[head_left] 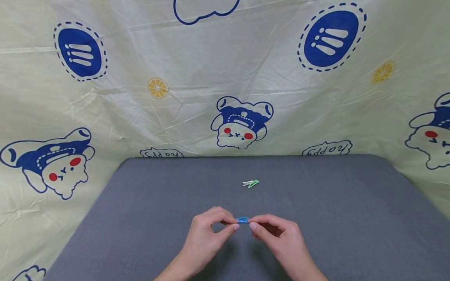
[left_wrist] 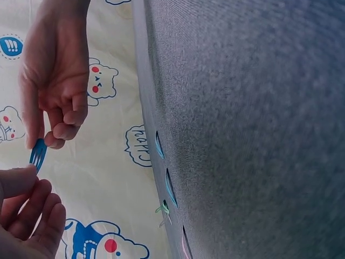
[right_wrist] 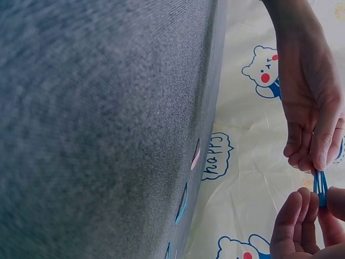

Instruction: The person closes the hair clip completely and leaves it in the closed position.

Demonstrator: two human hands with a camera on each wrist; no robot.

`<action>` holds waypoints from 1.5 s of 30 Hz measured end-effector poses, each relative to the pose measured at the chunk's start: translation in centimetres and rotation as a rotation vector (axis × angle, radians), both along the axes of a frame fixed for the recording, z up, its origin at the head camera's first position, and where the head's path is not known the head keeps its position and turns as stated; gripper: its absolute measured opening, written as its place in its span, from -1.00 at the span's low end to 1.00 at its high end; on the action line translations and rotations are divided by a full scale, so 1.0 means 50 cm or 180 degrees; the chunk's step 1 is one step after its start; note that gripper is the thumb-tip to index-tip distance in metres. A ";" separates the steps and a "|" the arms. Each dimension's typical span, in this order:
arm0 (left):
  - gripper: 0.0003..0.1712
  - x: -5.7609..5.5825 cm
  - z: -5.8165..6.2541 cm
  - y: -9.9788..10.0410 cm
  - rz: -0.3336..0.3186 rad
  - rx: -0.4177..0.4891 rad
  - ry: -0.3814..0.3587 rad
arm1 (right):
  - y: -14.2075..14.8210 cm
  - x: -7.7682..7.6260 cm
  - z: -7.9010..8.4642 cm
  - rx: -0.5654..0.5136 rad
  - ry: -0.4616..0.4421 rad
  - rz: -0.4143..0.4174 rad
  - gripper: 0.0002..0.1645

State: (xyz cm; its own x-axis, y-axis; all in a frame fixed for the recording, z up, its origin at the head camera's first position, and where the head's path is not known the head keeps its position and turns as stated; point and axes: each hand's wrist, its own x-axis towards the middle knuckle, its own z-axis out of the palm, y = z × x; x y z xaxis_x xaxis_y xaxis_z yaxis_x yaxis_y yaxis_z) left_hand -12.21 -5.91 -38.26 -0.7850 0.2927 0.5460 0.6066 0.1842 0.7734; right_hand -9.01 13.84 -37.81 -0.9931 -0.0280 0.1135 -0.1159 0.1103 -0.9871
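Left hand [head_left: 208, 234]: head view, low and close to the camera; just left of the blue clip [head_left: 242, 220], pinching that end between thumb and forefinger.
Right hand [head_left: 281, 236]: just right of the blue clip, thumb and fingers pinching its opposite end.
Blue clip: suspended between both hands, above the desk [head_left: 140, 218]. Gripping only the two ends probably steadies so small a piece and leaves its middle uncovered.
Green clip [head_left: 254, 183] and white clip [head_left: 247, 182]: on the desk, beyond the blue clip and slightly to its right, touching or overlapping; I cannot tell which. Lying well apart from the hands, they seem out of the way of the work.
Printed cloth [head_left: 190, 58]: behind the desk, farther off than the blue clip, presumably hung as a backdrop.
Slotted end: left wrist view; the left hand pinches the blue clip here, while the right hand pinches the solid end, so the slots show between them.
Blue strips [left_wrist: 171, 189] and pink strip [left_wrist: 185, 247]: on the desk, lower than the blue clip; perhaps more clips, but too edge-on to be sure.
Solid end: right wrist view; it sits in the right hand's pinch, with the left hand at the prongs across the blue clip. Each hand's spare fingers bend aside, likely to avoid crowding it.
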 end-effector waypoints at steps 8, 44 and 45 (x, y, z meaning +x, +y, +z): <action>-0.84 -0.004 -0.003 -0.009 -0.0062 -0.0086 -0.0203 | -0.001 -0.001 0.002 0.0040 0.0017 0.0026 -0.80; -0.84 -0.023 -0.025 -0.089 0.0109 -0.0537 -0.0907 | -0.039 -0.079 -0.026 0.1126 0.0477 0.0915 -0.84; -0.84 -0.024 -0.027 -0.092 0.0112 -0.0575 -0.0899 | -0.041 -0.082 -0.027 0.1149 0.0466 0.0952 -0.84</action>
